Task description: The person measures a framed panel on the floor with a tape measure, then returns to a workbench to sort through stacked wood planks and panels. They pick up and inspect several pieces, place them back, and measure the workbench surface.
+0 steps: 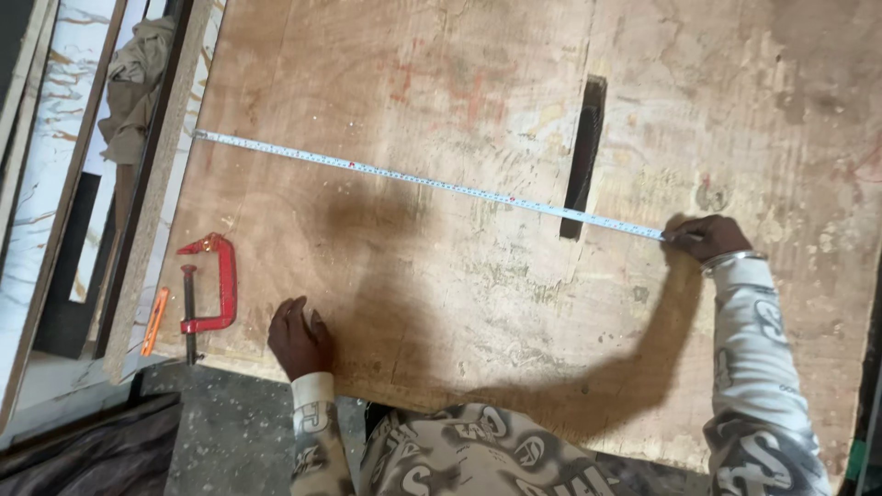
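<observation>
1. Nearest the camera, two sleeves in a grey patterned fabric are seen, reaching out over a large worn plywood counter (441,303).
2. The left hand (299,338) is laid flat on the counter's near edge, fingers loosely spread, nothing held; it sits well short of the tape measure (432,184) and just beside the red clamp (209,287).
3. That red clamp is seen gripping the counter's near-left corner, below the tape measure's far-left end; an orange pencil-like tool (154,321) lies just beyond it, off the counter's edge.
4. The right hand (706,239) is pressed down at the tape measure's right end, fingers pinched closed on the blade; a metal bangle (733,261) is worn at that wrist.
5. The tape measure is stretched as a pale strip slantwise across the counter, from the right hand up to the counter's left edge, where its end is hooked.
6. A dark narrow slot (585,156) is cut in the counter; the tape measure is run across its lower end, just left of the right hand.
7. Farthest off, left of the tape measure's hooked end, marbled boards (46,165) and a crumpled cloth (133,87) are seen.
</observation>
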Motion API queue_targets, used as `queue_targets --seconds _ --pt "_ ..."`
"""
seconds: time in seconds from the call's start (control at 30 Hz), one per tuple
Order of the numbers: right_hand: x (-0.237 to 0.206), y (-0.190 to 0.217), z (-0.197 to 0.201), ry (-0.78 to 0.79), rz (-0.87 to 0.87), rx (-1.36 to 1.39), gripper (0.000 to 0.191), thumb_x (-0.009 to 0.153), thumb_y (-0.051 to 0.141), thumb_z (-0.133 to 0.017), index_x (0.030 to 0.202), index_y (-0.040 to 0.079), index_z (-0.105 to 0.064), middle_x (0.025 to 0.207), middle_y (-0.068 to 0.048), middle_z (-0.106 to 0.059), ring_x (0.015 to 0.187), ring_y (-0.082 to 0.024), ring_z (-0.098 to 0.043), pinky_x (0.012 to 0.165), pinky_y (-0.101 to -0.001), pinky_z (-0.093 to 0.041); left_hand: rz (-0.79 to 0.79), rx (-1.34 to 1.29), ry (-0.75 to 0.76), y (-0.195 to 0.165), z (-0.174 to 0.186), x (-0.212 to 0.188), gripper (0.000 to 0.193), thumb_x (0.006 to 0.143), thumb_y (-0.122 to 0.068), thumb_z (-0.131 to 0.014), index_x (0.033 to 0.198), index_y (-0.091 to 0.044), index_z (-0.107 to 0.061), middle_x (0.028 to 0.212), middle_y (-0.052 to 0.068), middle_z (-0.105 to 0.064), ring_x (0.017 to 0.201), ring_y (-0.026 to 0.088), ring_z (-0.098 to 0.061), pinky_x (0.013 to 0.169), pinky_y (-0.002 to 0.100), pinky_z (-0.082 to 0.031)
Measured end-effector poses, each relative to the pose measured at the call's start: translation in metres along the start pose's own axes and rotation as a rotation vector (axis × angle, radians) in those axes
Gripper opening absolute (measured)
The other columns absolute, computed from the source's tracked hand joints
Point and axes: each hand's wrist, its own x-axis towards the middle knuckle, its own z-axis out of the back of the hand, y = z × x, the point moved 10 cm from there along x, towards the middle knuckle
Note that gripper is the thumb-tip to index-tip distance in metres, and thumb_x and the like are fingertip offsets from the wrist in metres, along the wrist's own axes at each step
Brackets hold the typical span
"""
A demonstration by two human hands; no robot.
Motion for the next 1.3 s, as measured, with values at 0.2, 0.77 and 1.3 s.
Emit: queue_targets --seconds 0.2,0.77,1.3 --pt "0.0 -0.016 -0.008 0.077 -0.129 0.034 0.027 0.089 0.026 -0.079 0.11 0.011 -0.083 0.101 -0.014 -0.082 0.093 -0.028 -0.078 0.092 -0.0395 -0.059 0.022 0.041 0.033 -0.01 -0.008 0.003 0.034 0.091 -0.01 -0.07 0.125 -0.006 -0.069 0.131 0.017 -0.063 0.125 0.037 -0.057 0.107 0.05 -0.044" --pt "-0.163 0.126 -0.089 -0.296 -0.009 -0.167 0.077 0.084 0.055 -0.079 0.141 0.007 -0.062 0.092 -0.021 -0.076 0.08 -0.036 -0.075 0.072 -0.0449 -0.061 0.087 -0.136 -0.218 0.011 0.065 -0.053 0.024 0.096 -0.015 -0.062 0.116 -0.004 -0.069 0.121 0.016 -0.065 0.117 0.037 -0.06 0.104 0.049 -0.048" --pt "-0.18 0.342 -0.171 -0.649 0.414 -0.242 0.056 0.09 0.032 -0.081 0.136 0.006 -0.063 0.117 -0.013 -0.068 0.107 -0.035 -0.066 0.094 -0.052 -0.054 0.309 -0.086 -0.35 0.191 0.171 -0.045 0.053 0.093 -0.021 -0.071 0.139 0.0 -0.056 0.143 0.03 -0.048 0.132 0.048 -0.048 0.112 0.056 -0.039"
